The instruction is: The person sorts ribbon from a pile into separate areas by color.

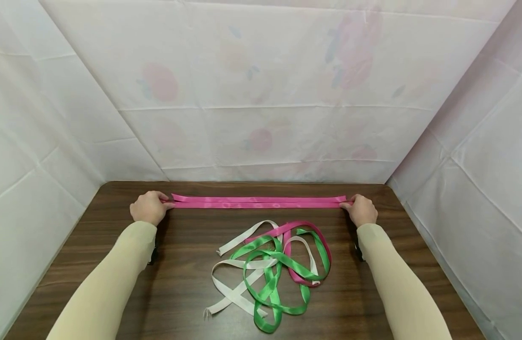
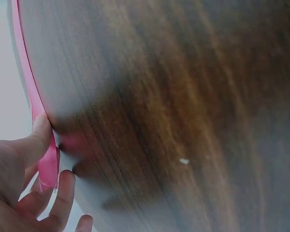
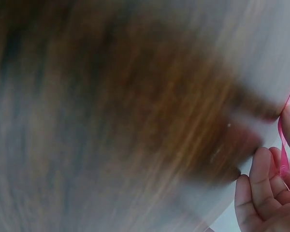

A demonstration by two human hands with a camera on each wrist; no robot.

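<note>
Fingers (image 1: 160,194) on one pink ribbon (image 1: 258,205), apparently

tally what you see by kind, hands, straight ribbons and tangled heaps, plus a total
Hands: 2, left hand and right hand
Straight pink ribbons: 2, far ribbon and near ribbon
Tangled heap: 1, its overlapping pieces hard to count
Total: 5

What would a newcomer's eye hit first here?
Likely the pink ribbon held straight across the far part of the brown table, one end in the left grip, the other in the right grip, with a second pink strip just beyond it. Next, the loose heap nearer the camera: green ribbon, white ribbon and more pink.
</note>
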